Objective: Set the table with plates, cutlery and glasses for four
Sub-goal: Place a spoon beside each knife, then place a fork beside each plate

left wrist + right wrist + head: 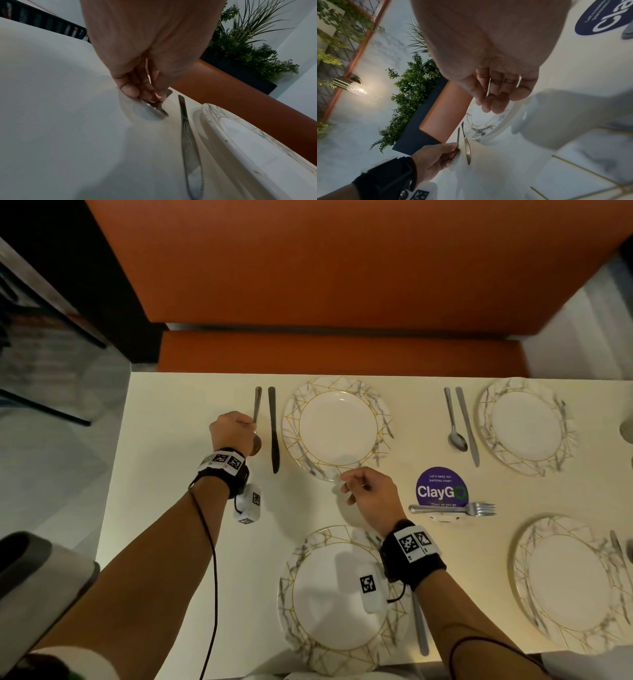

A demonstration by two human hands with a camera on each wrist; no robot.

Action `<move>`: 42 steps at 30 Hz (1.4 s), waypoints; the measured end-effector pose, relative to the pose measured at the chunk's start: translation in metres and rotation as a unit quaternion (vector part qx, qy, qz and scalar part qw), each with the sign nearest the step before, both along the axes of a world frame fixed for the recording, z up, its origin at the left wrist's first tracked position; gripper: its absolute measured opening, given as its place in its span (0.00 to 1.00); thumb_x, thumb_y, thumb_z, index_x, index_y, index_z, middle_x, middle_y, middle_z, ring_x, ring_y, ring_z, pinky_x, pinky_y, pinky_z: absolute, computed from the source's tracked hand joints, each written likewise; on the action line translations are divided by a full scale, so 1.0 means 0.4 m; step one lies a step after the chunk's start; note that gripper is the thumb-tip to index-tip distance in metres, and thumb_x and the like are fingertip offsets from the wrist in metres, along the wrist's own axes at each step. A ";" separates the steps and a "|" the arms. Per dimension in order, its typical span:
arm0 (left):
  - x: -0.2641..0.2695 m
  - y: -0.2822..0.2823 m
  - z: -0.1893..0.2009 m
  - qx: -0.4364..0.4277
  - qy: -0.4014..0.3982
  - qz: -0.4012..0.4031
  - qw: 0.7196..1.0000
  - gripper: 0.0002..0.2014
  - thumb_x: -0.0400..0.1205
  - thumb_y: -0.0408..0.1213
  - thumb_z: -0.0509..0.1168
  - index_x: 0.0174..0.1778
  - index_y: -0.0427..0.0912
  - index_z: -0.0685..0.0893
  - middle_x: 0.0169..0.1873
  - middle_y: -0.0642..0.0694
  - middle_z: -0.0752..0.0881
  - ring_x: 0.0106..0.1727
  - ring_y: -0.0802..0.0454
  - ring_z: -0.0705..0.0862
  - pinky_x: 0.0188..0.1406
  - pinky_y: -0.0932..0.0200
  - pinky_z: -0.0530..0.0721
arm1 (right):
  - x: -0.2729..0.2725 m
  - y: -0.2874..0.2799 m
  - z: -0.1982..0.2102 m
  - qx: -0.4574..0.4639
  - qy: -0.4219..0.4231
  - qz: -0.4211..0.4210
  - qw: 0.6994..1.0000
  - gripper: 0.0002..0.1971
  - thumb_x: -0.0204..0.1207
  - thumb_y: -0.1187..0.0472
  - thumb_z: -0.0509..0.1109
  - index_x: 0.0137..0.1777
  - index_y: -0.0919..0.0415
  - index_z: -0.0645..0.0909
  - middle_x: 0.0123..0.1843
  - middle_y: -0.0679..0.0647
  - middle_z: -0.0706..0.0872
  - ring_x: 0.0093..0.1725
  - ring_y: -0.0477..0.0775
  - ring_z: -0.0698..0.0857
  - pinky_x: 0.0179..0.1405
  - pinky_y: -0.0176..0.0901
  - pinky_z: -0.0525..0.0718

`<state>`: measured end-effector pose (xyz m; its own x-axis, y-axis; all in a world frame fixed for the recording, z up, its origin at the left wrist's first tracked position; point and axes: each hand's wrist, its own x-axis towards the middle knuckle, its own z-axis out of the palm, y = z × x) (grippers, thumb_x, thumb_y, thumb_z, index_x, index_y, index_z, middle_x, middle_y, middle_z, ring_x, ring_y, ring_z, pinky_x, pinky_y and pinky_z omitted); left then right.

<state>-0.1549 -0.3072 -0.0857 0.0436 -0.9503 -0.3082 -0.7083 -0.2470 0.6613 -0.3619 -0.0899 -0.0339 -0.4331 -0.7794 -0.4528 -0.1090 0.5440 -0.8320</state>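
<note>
- The left hand [233,430] grips a spoon [256,419] near the neck of its handle, with the fingers curled around it. The handle points toward the orange bench [342,350], and the bowl lies close to the wrist.
- In the left wrist view, the bowl of the spoon touches the white worktop [178,412], and the fingertips [130,90] pinch the neck just above it.
- A dark knife [273,429] lies just beside the spoon, parallel to it, between the spoon and the far left plate [337,428]. The knife does not touch the left hand.
- The right hand [370,494] hovers above the worktop, at the near rim of the far left plate. Its fingers are loosely curled and it holds nothing.
- The near left plate [339,597] lies below the right forearm, and a knife [420,628] lies at its right side, partly hidden by the wrist strap.
- A second spoon [455,422] and a silver knife [467,426] lie side by side, left of the far right plate [525,426], well apart from both hands.
- A fork [452,509] lies crosswise on the lower edge of a purple round sticker [442,487], near the right hand but not touching it.
- The near right plate [572,583] has another piece of cutlery [618,549] on its right rim; I cannot tell which kind.
</note>
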 end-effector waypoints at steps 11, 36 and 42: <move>-0.003 0.005 -0.001 -0.001 0.005 0.016 1.000 0.06 0.82 0.33 0.74 0.51 0.38 0.95 0.50 0.40 0.94 0.54 0.43 0.91 0.52 0.62 0.82 | -0.002 0.007 -0.010 0.007 0.002 -0.002 1.000 0.11 0.84 0.67 0.65 0.50 0.57 0.89 0.38 0.50 0.92 0.34 0.45 0.87 0.35 0.29 0.82; -0.200 0.267 0.145 -0.091 0.060 -0.096 0.989 0.05 0.84 0.41 0.70 0.51 0.46 0.89 0.47 0.51 0.90 0.47 0.53 0.86 0.48 0.57 0.84 | -0.135 0.114 0.012 -0.006 0.039 -0.042 0.998 0.10 0.86 0.66 0.65 0.52 0.57 0.88 0.43 0.53 0.92 0.39 0.52 0.89 0.36 0.32 0.85; -0.400 0.430 0.141 -0.041 0.084 -0.186 0.978 0.06 0.83 0.42 0.71 0.50 0.45 0.89 0.40 0.55 0.88 0.45 0.52 0.87 0.49 0.55 0.87 | -0.321 0.223 -0.010 0.041 0.203 -0.013 0.978 0.07 0.82 0.64 0.69 0.51 0.55 0.88 0.48 0.49 0.89 0.45 0.49 0.86 0.52 0.41 0.84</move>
<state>-0.3150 -0.1350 -0.0295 -0.3539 -0.9129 -0.2033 -0.6194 0.0659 0.7823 -0.4902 -0.0009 -0.0378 -0.6099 -0.7332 -0.3007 -0.4057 0.6149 -0.6763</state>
